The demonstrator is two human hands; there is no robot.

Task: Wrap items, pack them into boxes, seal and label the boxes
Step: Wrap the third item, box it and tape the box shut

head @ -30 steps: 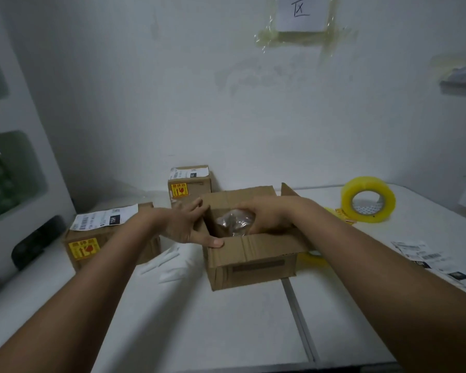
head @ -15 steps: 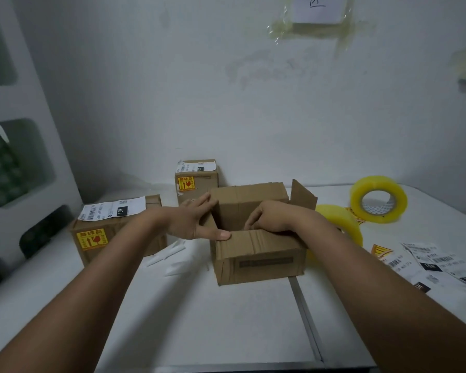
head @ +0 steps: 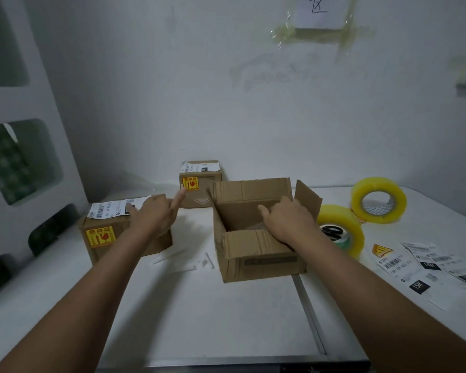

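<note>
Fingers of the right hand are curling down into the open cardboard box, and I cannot tell if they are holding anything in there. That hand is sitting over the right side of the box, next to the right flap, which is standing up. The near flap is folding inward, and the far flap is standing tall.

The left hand is hanging in the air to the left of the box, not touching it. Its fingers are loose and spread, with one finger pointing toward the back. It is holding nothing.

The open box is sitting in the middle of the white table. Two closed boxes with labels are sitting to the left, a near sealed box and a far sealed box. Two rolls of yellow tape are waiting on the right, a near tape roll just beside the open box and a far tape roll behind it. Some shipping labels are lying flat at the right edge.
</note>
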